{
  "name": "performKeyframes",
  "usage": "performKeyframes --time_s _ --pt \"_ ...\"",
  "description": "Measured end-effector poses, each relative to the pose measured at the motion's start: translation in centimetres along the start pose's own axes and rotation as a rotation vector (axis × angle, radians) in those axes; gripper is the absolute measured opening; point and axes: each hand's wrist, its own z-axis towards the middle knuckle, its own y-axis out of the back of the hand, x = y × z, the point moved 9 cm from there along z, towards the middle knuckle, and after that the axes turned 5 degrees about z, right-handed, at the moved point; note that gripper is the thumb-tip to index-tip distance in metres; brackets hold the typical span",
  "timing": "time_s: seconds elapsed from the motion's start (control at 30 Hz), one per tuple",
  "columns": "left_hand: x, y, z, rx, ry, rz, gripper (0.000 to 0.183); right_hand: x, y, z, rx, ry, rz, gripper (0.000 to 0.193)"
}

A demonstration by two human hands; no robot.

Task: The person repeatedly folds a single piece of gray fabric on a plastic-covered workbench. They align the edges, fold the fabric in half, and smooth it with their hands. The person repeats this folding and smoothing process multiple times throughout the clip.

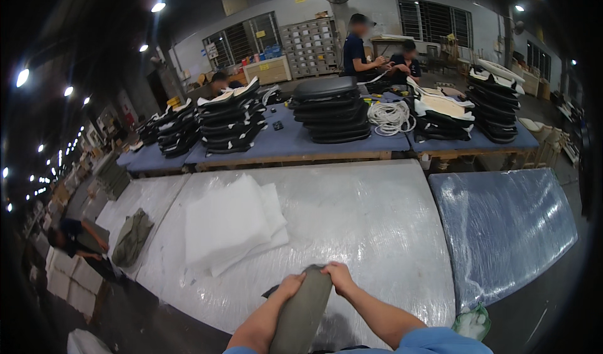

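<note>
1. A large work table (377,228) covered in clear plastic sheeting carries a stack of white foam sheets (232,225) at its left-centre.
2. A grey-green fabric piece (303,313) rests on the near edge of this table.
3. An adjoining wrapped table (135,197) to the left carries an olive cloth bundle (132,236).
4. A blue wrapped panel (502,222) lies to the right, apart from the large table.
5. A long blue-topped bench (295,141) behind carries stacks of black seat covers (232,118), a stack of black cushions (331,110) and a coil of white cord (389,116).
</note>
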Motion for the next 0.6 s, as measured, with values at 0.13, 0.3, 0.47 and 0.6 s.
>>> performKeyframes --time_s 0.13,0.3,0.47,0.6 --pt "-1.7 -4.9 -0.8 0.151 0.093 0.231 0.074 -7.2 6.7 -4.2 -0.249 -0.201 0.298 0.043" --pt "0.0 -9.2 -0.6 0.271 0.224 0.444 0.074 -9.9 8.8 -9.4 -0.406 -0.314 0.285 0.061" --pt "4.0 -10.9 -0.8 0.341 0.336 0.503 0.071 -12.6 2.2 -17.5 -0.243 -0.546 0.365 0.075" --pt "3.5 -11.5 0.2 0.341 0.317 0.538 0.066 -14.1 2.5 -16.5 -0.246 -0.611 0.415 0.069"
